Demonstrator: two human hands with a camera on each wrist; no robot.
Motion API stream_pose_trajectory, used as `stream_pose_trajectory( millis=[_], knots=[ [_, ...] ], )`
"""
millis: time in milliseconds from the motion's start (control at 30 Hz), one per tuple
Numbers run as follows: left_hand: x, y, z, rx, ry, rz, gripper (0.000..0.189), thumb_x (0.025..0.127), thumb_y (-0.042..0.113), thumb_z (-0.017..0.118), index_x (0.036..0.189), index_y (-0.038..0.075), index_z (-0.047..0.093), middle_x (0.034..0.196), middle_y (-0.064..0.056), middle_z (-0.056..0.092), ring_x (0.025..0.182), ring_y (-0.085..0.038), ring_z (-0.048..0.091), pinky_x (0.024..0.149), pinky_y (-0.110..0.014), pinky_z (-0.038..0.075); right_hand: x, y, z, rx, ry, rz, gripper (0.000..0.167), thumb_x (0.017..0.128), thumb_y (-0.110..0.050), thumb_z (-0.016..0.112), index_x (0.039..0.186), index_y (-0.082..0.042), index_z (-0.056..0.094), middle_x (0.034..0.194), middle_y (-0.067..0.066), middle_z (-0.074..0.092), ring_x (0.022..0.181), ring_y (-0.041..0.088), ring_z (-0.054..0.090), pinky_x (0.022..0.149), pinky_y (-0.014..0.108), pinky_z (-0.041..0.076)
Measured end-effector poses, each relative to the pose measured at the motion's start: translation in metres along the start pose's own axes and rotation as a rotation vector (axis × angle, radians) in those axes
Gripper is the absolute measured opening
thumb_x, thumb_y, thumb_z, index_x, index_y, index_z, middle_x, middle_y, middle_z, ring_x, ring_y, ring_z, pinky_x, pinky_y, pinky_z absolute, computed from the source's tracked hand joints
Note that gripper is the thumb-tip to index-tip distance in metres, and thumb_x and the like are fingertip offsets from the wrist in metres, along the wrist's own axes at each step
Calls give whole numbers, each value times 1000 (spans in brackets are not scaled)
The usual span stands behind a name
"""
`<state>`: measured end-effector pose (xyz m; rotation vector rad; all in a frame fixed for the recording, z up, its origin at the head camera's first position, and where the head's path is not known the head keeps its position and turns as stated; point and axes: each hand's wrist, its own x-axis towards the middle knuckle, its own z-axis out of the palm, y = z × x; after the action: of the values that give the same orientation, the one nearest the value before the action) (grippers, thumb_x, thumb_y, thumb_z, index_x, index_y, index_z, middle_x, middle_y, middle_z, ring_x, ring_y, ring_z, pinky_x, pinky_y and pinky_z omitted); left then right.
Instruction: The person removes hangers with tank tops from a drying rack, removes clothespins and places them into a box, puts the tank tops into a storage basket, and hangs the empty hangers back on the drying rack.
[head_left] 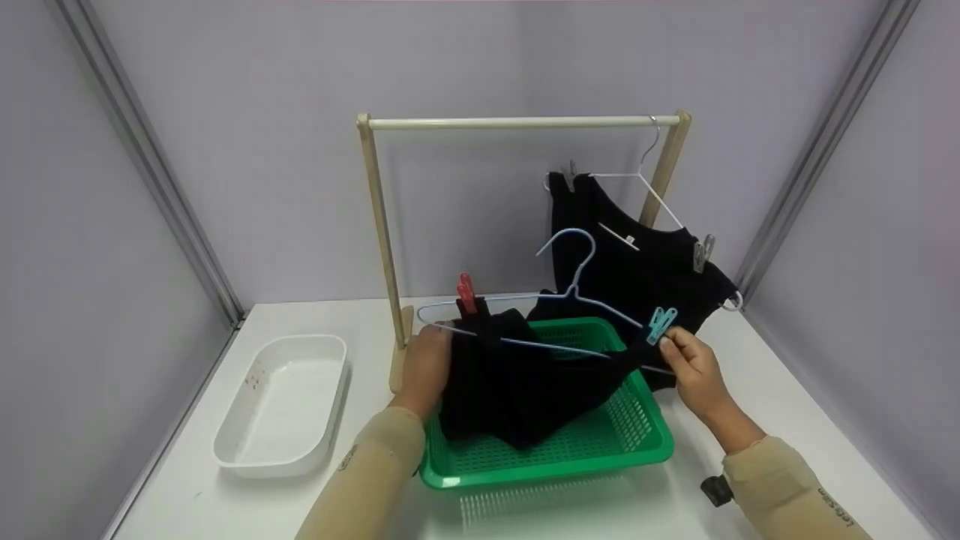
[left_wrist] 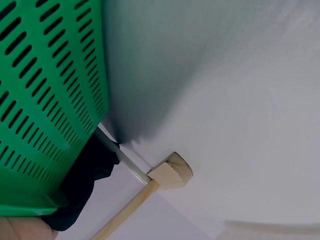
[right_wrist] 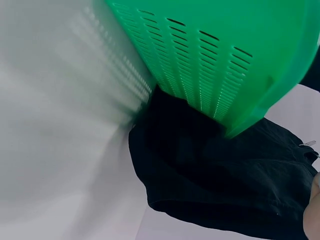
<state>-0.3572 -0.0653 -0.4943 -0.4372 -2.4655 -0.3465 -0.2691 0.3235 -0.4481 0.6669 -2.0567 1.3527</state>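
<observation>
A black garment (head_left: 517,390) hangs on a light-blue hanger (head_left: 576,289) over a green basket (head_left: 547,474). A red clothespin (head_left: 466,292) clips its left part to the hanger, and a teal clothespin (head_left: 661,325) sits at its right part. My left hand (head_left: 426,367) grips the garment's left side below the red clothespin; its fingertips are mostly hidden. With thumb and fingers, my right hand (head_left: 696,373) pinches the garment's right part beside the teal clothespin. In the wrist views, only small parts of the left hand (left_wrist: 25,229) and right hand (right_wrist: 312,215) show.
Behind the basket stands a wooden rack with a pale rail (head_left: 517,122). A black sleeveless top (head_left: 630,262) hangs at its right end on a white hanger (head_left: 660,199), with grey clothespins. A white tray (head_left: 289,405) lies at left; a small black object (head_left: 717,490) is beside the right sleeve.
</observation>
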Motion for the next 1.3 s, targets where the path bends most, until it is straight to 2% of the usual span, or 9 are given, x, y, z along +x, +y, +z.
stream_pose_trajectory(
  millis=[100,367,533,633,733,867,1033,1133,1300],
  knots=[
    [-1,2,-2,-21,12,-22,19,90,-7,57,103,2,68,93,-17,69,87,-33,66,73,-48,56,0,-3,1,10,-3,-20,21,97,15,44,79,6,48,60,4,34,51,12,30,48,28,28],
    [0,0,-2,-170,55,-85,15,99,-1,52,113,1,57,97,-18,69,89,-35,67,77,-46,57,-4,3,0,-20,25,-1,21,96,16,44,79,6,50,60,3,36,52,11,32,49,28,29],
    [2,-6,-8,-375,72,-165,9,99,1,56,108,2,55,99,-17,66,94,-33,67,82,-45,56,-2,-5,0,-24,22,26,22,96,18,43,78,6,48,59,4,35,52,10,32,50,28,30],
    [4,-8,-18,-520,54,-235,12,97,1,59,109,1,58,104,-16,65,98,-30,65,87,-45,53,0,-10,0,-27,17,26,22,96,18,43,77,7,47,59,5,34,53,10,33,50,28,30],
    [8,-7,-30,-646,38,-293,14,97,1,59,110,3,59,107,-15,65,95,-27,65,85,-44,54,0,-8,-2,-39,23,21,22,96,17,43,78,7,47,59,5,35,53,10,33,50,28,30],
    [15,-3,-44,-844,49,-311,16,95,-5,56,110,-1,58,114,-18,63,97,-28,68,83,-39,57,-1,0,-6,-43,37,16,22,98,14,44,78,5,48,60,3,36,53,10,34,50,27,30],
    [21,3,-56,-1086,65,-336,15,96,-9,52,111,-6,55,120,-22,63,95,-26,71,79,-27,58,0,0,-8,40,41,17,24,100,12,42,77,7,45,61,4,36,52,13,34,47,29,29],
    [21,7,-62,-1177,65,-350,17,96,-8,51,113,-7,54,121,-22,63,92,-21,71,78,-25,58,0,-2,-9,65,44,9,24,100,11,41,76,8,44,62,4,37,52,14,34,47,29,30],
    [18,14,-71,-1213,33,-359,21,93,-10,50,113,-7,55,114,-17,61,80,-11,67,71,-22,56,0,-1,-11,73,53,3,23,100,11,41,78,9,46,61,3,38,52,13,34,47,29,30]
  ],
)
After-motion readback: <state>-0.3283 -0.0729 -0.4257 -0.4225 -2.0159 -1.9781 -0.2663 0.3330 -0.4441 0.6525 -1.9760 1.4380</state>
